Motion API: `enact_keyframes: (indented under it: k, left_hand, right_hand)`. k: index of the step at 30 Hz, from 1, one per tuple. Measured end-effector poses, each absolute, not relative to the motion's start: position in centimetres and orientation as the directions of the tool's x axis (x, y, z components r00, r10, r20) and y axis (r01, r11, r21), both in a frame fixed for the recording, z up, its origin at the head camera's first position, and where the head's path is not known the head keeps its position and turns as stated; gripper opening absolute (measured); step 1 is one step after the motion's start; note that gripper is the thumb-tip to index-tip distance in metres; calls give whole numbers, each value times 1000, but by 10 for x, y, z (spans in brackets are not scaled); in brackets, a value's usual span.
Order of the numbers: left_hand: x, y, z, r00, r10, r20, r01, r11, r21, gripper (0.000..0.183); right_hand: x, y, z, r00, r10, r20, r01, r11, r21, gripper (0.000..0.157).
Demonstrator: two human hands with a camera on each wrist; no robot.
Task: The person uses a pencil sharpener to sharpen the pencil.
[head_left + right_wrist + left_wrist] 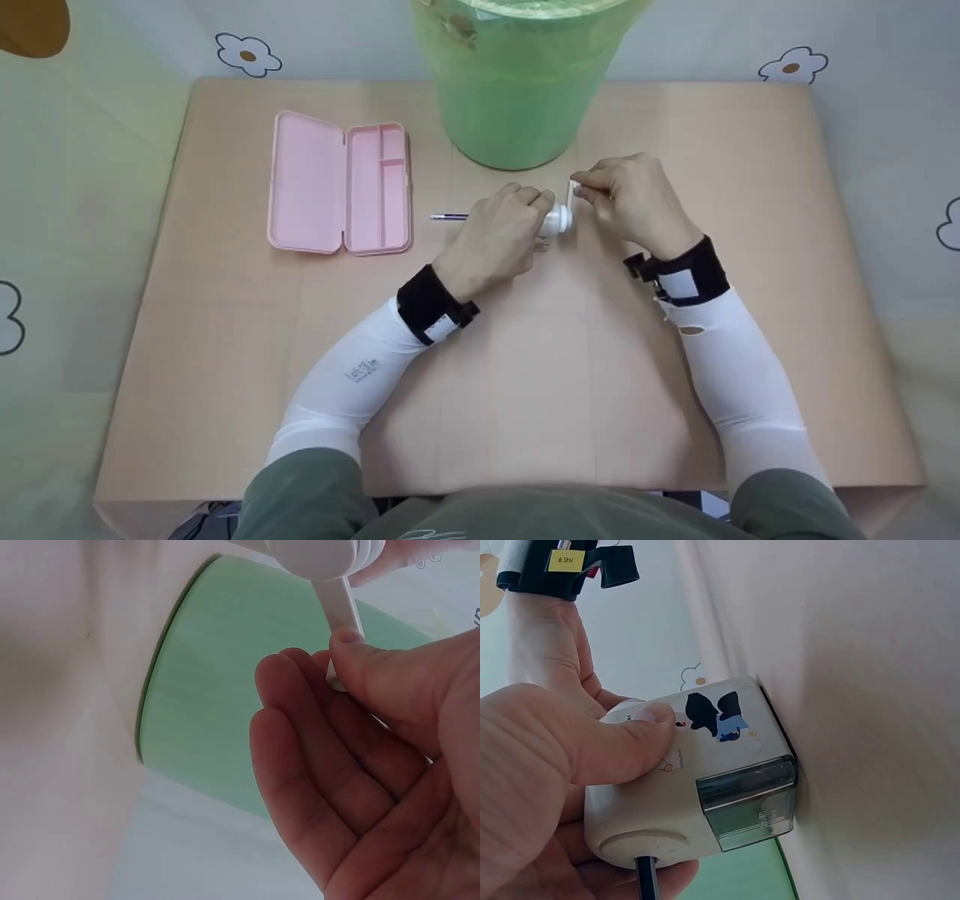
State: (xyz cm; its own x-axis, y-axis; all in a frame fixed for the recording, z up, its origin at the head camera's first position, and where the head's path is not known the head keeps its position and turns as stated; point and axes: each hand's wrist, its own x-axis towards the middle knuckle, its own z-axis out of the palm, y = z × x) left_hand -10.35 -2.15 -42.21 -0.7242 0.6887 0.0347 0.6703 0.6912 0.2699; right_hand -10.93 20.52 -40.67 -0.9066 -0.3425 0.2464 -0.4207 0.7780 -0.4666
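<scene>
A white crank pencil sharpener [682, 765] with a cartoon print and a clear shavings drawer [750, 802] rests on the table. My left hand [499, 232] grips its body, thumb across the printed side. Out of the sharpener's left end sticks a dark pencil [448, 217]; its inserted end is hidden. My right hand [634, 199] pinches the end of the white crank handle [339, 607] between thumb and forefinger. In the head view the handle points away from me, on the sharpener's right side. The other right fingers are loosely bent beside it.
An open pink pencil case [364, 187] with divided compartments lies at the left, its lid folded out leftward. Close behind the hands stands a green bin [517, 97] with a bag over its rim. A beige cover [525, 390] spreads over the table.
</scene>
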Motion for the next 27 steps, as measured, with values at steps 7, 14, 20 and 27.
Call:
enact_keyframes:
  k: [7, 14, 20, 27]
  left_hand:
    - [-103, -22, -423, -725, 687, 39, 668, 689, 280, 68]
    - [-103, -21, -425, -719, 691, 71, 679, 678, 281, 65]
    - [-103, -21, -425, -722, 689, 68, 676, 680, 285, 63]
    - [-103, -22, -424, -724, 687, 61, 673, 685, 280, 63]
  right_hand:
    - [-113, 204, -414, -922, -323, 213, -387, 797, -463, 15]
    - [-116, 203, -421, -932, -323, 164, -362, 806, -468, 16]
    - [-118, 204, -426, -932, -335, 135, -358, 807, -470, 16]
    - [-119, 202, -425, -942, -315, 118, -333, 818, -469, 16]
